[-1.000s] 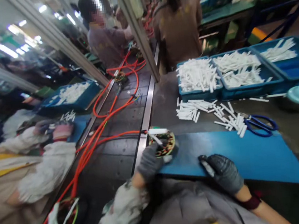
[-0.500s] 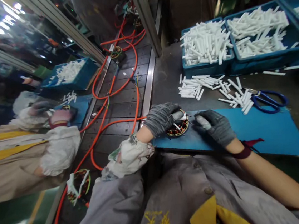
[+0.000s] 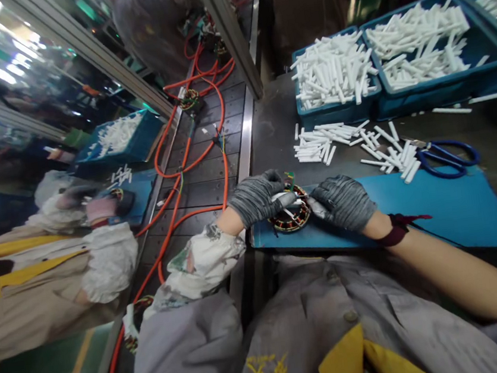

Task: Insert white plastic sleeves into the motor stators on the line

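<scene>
A round wound coil ring (image 3: 289, 221) lies on the blue mat (image 3: 439, 203) in front of me. My left hand (image 3: 261, 198), in a grey striped glove, pinches a white sleeve (image 3: 286, 198) over the ring's upper left. At the ring's right edge is my right hand (image 3: 342, 202), gloved too, its thumb and finger closed near a thin wire end; what lies between the fingertips is too small to name. Loose white tubes (image 3: 316, 146) lie behind the mat, and blue-handled scissors (image 3: 446, 171) rest at its back right.
Blue bins (image 3: 341, 110) of white tubes stand at the back right. Red cables (image 3: 225, 177) and another coil assembly (image 3: 189, 100) lie on the conveyor to the left. Beyond it, a person's gloved hands (image 3: 101, 209) handle a coil. A metal post (image 3: 232, 38) rises behind.
My right hand has moved left to the ring's edge, and its fingers have closed. My left hand has shifted slightly, showing more of the ring and a green piece behind it.
</scene>
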A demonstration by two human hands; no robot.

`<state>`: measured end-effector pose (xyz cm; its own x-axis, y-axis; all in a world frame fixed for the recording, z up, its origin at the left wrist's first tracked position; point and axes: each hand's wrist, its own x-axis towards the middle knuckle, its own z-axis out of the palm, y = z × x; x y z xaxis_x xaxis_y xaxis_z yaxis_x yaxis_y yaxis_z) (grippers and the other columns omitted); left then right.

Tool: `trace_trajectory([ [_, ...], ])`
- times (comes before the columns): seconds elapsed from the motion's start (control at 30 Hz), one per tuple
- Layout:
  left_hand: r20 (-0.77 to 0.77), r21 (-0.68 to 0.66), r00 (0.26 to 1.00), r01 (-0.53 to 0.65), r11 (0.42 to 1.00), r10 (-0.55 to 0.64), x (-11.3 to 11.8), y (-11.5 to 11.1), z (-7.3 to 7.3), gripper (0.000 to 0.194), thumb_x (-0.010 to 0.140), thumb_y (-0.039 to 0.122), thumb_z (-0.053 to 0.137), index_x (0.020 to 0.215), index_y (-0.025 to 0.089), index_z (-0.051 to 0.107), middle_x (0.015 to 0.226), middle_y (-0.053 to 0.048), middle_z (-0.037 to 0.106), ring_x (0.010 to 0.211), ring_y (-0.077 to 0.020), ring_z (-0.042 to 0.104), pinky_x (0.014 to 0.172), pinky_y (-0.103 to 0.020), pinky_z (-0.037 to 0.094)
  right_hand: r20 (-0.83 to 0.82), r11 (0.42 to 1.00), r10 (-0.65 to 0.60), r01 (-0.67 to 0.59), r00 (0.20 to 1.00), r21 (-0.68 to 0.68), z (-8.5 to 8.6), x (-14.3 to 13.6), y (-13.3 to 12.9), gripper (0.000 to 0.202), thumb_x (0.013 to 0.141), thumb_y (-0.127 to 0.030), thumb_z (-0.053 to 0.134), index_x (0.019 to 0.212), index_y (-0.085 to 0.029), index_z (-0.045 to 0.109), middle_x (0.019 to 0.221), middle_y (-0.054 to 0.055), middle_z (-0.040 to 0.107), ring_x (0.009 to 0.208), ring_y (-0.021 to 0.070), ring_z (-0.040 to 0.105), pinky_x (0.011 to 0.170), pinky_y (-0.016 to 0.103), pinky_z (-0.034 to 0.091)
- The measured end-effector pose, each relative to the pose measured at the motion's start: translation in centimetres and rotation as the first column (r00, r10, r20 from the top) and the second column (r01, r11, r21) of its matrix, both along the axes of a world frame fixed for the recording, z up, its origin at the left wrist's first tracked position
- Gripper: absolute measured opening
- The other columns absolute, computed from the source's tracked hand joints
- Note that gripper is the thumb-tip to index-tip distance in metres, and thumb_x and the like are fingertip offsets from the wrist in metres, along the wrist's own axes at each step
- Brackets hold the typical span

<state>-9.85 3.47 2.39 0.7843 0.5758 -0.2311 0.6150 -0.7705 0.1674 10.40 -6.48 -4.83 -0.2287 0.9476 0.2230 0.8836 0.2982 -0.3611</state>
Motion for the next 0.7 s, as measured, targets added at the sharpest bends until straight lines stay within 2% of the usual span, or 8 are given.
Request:
trace_trajectory([
  [0.1,-0.033,0.252,0.999,0.044,0.967,-0.037,0.3,-0.7,0.6,0.041,0.088,0.054,0.063,0.097,0.016,0.075,0.139,-0.012,0.061,0.133,-0.0363,0.051,0.119,-0.057,0.026,-0.24,0.995,-0.04,0.017,0.97,-0.098,-1.8,0.2,-0.1,0.047,0.098,-0.045,0.039,0.076,-0.017,0.069,0.068,0.007,0.067,0.06,0.0158,0.052,0.059,0.03,0.031],
  [0.17,-0.024,0.293,0.998,0.059,0.954,-0.054,0.3,-0.9,0.2,0.038,0.088,0.053,0.065,0.095,0.017,0.075,0.14,-0.01,0.061,0.142,-0.036,0.04,0.125,-0.057,0.013,-0.464,0.981,-0.058,-0.036,0.884,-0.191,-2.8,0.2,-0.2,0.051,0.099,-0.048,0.035,0.07,-0.019,0.064,0.061,0.004,0.063,0.056,0.0144,0.049,0.055,0.029,0.031],
  [0.23,-0.05,0.256,0.999,-0.003,0.967,0.016,0.1,-0.6,-0.6,0.034,0.091,0.048,0.062,0.097,0.017,0.075,0.13,-0.01,0.067,0.137,-0.0328,0.047,0.124,-0.055,0.019,-0.585,0.967,-0.077,-0.081,0.807,-0.24,-3.3,0.2,-0.4,0.055,0.101,-0.051,0.03,0.067,-0.02,0.06,0.058,0.002,0.059,0.054,0.0141,0.048,0.053,0.029,0.032],
  [0.3,-0.038,0.219,0.994,-0.094,0.971,0.105,-0.1,-0.1,-1.4,0.032,0.093,0.044,0.061,0.102,0.017,0.074,0.122,-0.01,0.071,0.129,-0.0302,0.055,0.121,-0.053,0.027,-0.6,0.965,-0.077,-0.092,0.796,-0.245,-3.2,0.2,-0.7,0.057,0.102,-0.052,0.026,0.068,-0.021,0.059,0.059,0.002,0.059,0.053,0.0141,0.048,0.053,0.029,0.034],
  [0.43,0.129,0.17,0.991,-0.045,0.984,0.023,0.0,-0.1,-1.6,0.03,0.094,0.039,0.06,0.118,0.024,0.07,0.124,-0.003,0.071,0.132,-0.0244,0.053,0.125,-0.049,0.022,-0.374,0.99,0.049,-0.096,0.926,-0.107,-2.0,0.9,-1.6,0.053,0.102,-0.051,0.033,0.078,-0.018,0.066,0.071,0.007,0.068,0.063,0.0169,0.054,0.063,0.031,0.037],
  [0.57,0.114,0.158,0.984,0.121,0.98,-0.14,0.6,-0.6,-0.5,0.025,0.095,0.04,0.057,0.108,0.027,0.073,0.134,-0.003,0.066,0.143,-0.028,0.043,0.127,-0.054,0.008,0.015,0.983,0.141,-0.142,0.99,0.113,-0.7,1.9,-1.5,0.044,0.099,-0.052,0.048,0.091,-0.015,0.072,0.08,0.011,0.07,0.071,0.0209,0.056,0.067,0.035,0.032],
  [0.63,0.059,0.121,0.979,0.186,0.975,-0.195,1.0,-0.4,-0.4,0.029,0.096,0.042,0.054,0.111,0.025,0.073,0.139,-0.006,0.062,0.141,-0.0299,0.044,0.125,-0.055,0.013,0.159,0.958,0.211,-0.237,0.964,0.162,-0.2,2.0,-0.7,0.039,0.099,-0.047,0.05,0.091,-0.015,0.072,0.078,0.01,0.069,0.07,0.0206,0.053,0.066,0.035,0.028],
  [0.7,-0.032,0.038,0.971,0.239,0.97,-0.237,1.2,0.1,-0.8,0.032,0.097,0.04,0.053,0.114,0.021,0.073,0.129,-0.01,0.068,0.128,-0.0291,0.056,0.118,-0.051,0.03,0.274,0.923,0.301,-0.351,0.913,0.156,0.4,1.8,0.5,0.03,0.1,-0.035,0.049,0.092,-0.016,0.071,0.077,0.01,0.068,0.071,0.0201,0.052,0.065,0.035,0.026],
])
